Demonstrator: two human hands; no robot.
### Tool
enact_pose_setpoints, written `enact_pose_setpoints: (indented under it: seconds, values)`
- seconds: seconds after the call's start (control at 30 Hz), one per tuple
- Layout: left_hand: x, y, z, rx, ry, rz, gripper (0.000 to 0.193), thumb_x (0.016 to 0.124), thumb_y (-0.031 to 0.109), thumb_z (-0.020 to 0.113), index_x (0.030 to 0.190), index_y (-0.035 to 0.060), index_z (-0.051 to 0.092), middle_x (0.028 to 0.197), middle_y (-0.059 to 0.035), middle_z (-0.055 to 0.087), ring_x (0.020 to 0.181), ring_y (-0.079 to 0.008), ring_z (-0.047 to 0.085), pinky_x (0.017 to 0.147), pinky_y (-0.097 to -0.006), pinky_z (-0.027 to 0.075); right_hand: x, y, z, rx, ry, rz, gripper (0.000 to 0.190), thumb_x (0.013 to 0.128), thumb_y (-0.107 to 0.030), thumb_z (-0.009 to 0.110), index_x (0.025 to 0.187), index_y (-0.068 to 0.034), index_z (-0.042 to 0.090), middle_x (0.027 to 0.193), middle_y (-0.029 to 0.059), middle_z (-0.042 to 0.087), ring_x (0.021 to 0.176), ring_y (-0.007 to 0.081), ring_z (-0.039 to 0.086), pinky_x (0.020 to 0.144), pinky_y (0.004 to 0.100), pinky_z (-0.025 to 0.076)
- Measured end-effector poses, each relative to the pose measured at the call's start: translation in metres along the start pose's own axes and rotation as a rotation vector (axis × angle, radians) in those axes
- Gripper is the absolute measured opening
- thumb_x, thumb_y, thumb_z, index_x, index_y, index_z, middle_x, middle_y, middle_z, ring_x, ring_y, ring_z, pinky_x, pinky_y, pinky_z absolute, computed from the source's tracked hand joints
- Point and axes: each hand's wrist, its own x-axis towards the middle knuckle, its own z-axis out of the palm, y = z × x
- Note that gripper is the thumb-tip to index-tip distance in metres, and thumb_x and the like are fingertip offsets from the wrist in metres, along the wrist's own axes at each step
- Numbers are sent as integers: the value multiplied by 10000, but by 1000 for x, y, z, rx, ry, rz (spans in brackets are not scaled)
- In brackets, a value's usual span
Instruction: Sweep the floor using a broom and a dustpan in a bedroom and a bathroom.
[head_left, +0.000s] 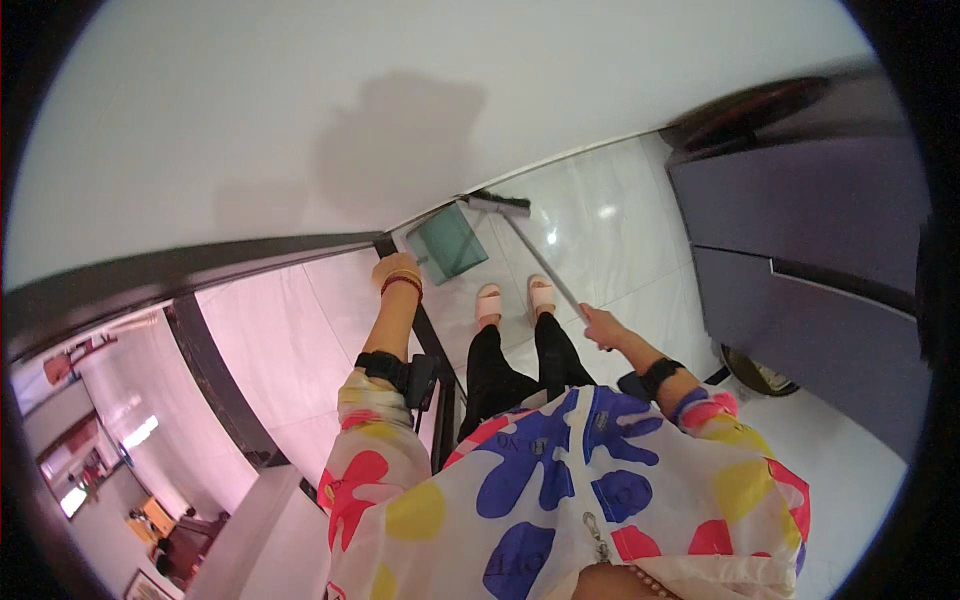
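Note:
My right hand (604, 328) is wrapped around the grey handle of a broom (541, 255). Dark bristles on the broom's head (501, 204) lie against the pale tiled floor, close to the wall's base. Just left of the broom head rests a green dustpan (450, 244). My left hand (395, 270) is closed in a fist above the dustpan's left side, on its handle, which the hand mostly hides. Both feet, in light pink slippers (489, 301), stand on the tiles below the dustpan and broom head.
A white wall (570, 82) rises directly ahead. Along the right stands a grey-blue cabinet (795, 217), with a round object (757, 371) by its base. To the left, a dark door frame (431, 330) borders a pinkish-lit tiled floor (277, 315).

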Motion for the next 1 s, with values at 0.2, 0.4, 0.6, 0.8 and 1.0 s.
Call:
enact_pose_setpoints:
  seconds: [0.2, 0.4, 0.6, 0.8, 1.0]
  values:
    - [-10, -21, 10, 7, -95, -4, 220, 773, 146, 409, 878, 96, 595, 918, -74, 574, 840, -206, 561, 697, -294, 451, -5, -12, -62, 149, -289, 28, 622, 623, -88, 508, 1209, -124, 302, 502, 54, 437, 339, 127, 408, 301, 263, 336]
    - [-83, -10, 47, -185, -89, -177, 234, 786, 166, 390, 873, 95, 595, 903, -78, 577, 831, -209, 563, 692, -302, 454, -12, -10, -134, -221, -169, -158, 623, 625, -58, 483, 1212, -112, 280, 563, 104, 493, 358, 159, 459, 325, 281, 388]
    - [-175, 22, 109, -312, -195, -437, 229, 787, 169, 393, 877, 104, 593, 905, -84, 576, 844, -222, 558, 697, -314, 453, 25, -25, -177, -490, -231, -376, 590, 616, -63, 470, 1179, -84, 295, 670, 166, 532, 384, 201, 503, 346, 312, 423]
    - [-228, 63, 168, -432, -268, -597, 215, 785, 164, 408, 876, 103, 594, 907, -85, 575, 852, -225, 554, 694, -318, 455, 88, 12, -168, -905, -110, -557, 564, 624, -47, 392, 1175, -130, 305, 669, 163, 545, 422, 243, 527, 400, 342, 449]
    - [-238, 89, 217, -557, -323, -693, 215, 783, 150, 413, 890, 93, 590, 924, -89, 570, 847, -226, 557, 698, -313, 453, 74, 16, -125, -644, -274, -269, 593, 616, -48, 437, 1192, -97, 305, 614, 135, 521, 379, 215, 484, 339, 329, 395]
